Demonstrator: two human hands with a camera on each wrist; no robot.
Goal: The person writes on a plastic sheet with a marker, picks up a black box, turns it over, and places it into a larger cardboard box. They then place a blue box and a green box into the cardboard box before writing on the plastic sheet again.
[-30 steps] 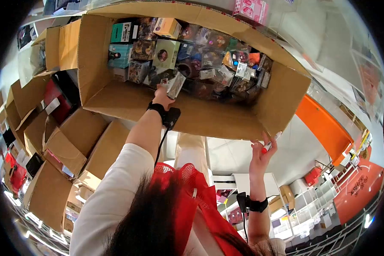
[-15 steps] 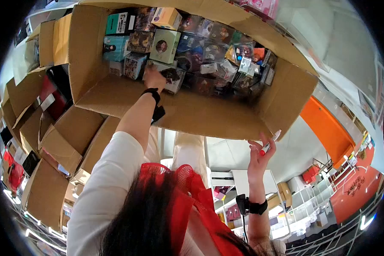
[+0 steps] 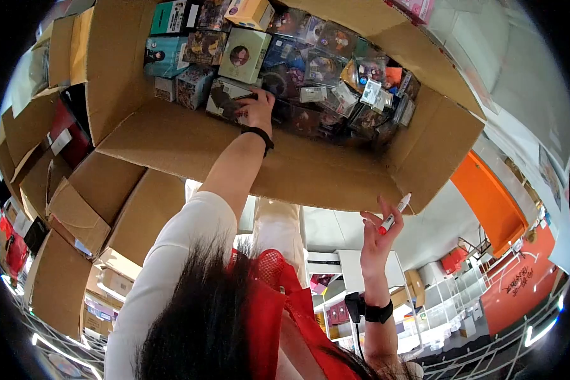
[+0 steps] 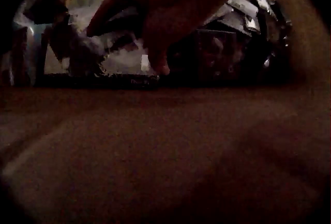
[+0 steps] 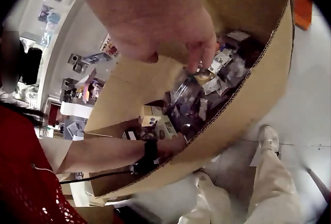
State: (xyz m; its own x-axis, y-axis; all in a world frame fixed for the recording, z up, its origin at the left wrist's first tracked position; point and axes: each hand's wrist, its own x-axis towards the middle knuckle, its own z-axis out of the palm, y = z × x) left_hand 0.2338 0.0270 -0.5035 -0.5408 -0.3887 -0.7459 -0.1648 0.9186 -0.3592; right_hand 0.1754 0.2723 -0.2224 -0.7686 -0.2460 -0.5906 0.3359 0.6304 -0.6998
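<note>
Inside a large cardboard box [image 3: 335, 183], the left hand [image 3: 257, 111] reaches down onto a pale, dark-printed small box [image 3: 221, 98] by the near wall. In the left wrist view the left hand [image 4: 160, 12] has its thumb at the right end of that box [image 4: 124, 64]; the view is dark, and its grip is unclear. Beside it lie a light green box [image 3: 244, 56] and clear packs [image 3: 323, 66]. Outside the near right corner, the right hand [image 3: 380, 240] holds a white and red marker [image 3: 395, 214] between its fingers. The right hand [image 5: 150, 17] also shows in the right wrist view.
Open cardboard boxes [image 3: 95, 209] stand at the left. An orange panel [image 3: 491, 202] lies to the right, with white shelving [image 3: 449, 297] below it. A pink package [image 3: 418, 9] is near the box's far edge. The person's shoe [image 5: 269, 138] is on the floor.
The left hand has moved right across the small pale box, which sits flatter among the others than at first. The right hand keeps the marker and has shifted slightly. The view has shifted a little.
</note>
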